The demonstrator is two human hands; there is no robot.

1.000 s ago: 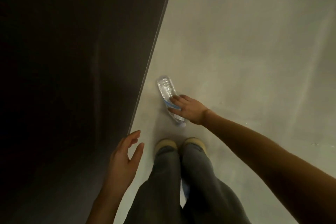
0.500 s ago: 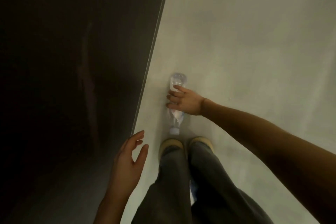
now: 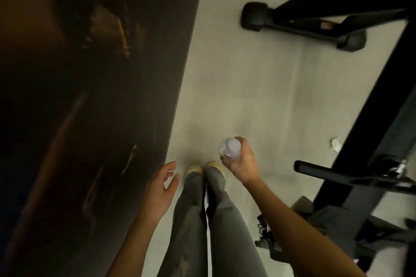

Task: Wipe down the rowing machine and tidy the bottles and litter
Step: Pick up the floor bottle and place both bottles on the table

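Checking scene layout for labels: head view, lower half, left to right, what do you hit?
Dark glossy wall panel → open left hand → beige shoes → clear plastic bottle held in right hand → crumpled white paper scrap → black rowing machine frame.

the right hand (image 3: 242, 163) has lifted the bottle (image 3: 228, 149) off the floor (image 3: 258, 96).

Pale grey floor (image 3: 247, 87), bordered on the left by a dark wall panel (image 3: 101, 96). Carrying a black rowing machine (image 3: 369, 101) on capped feet, a crumpled white scrap of litter (image 3: 335, 143) beside its rail, and two tan shoes (image 3: 203, 170).
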